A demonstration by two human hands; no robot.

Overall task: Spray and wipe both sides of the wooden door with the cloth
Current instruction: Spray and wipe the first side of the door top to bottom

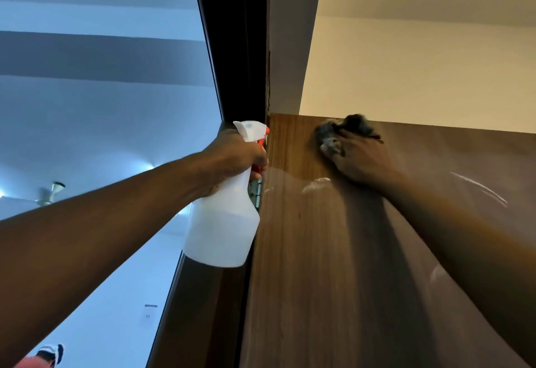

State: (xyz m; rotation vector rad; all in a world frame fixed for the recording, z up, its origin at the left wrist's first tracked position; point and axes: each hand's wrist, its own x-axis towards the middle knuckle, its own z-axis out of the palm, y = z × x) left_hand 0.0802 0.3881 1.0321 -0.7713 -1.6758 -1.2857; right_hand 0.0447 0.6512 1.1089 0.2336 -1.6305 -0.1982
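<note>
Wooden door (333, 251), brown grain, one face in view. Wiping is judged to be under way at its top edge, with pale wet streaks (316, 184) at 7 o'clock from the cloth (342, 132) and more toward 4 o'clock not yet wiped; the lower panel and the unseen other face are judged outstanding. The right hand (359, 155) lies spread over the dark, blurred cloth and presses it to the wood at 1 o'clock of centre. The left hand (235, 155), at 9 o'clock of the right, is wrapped round the neck of a white spray bottle (223, 228), a finger at its orange trigger.
</note>
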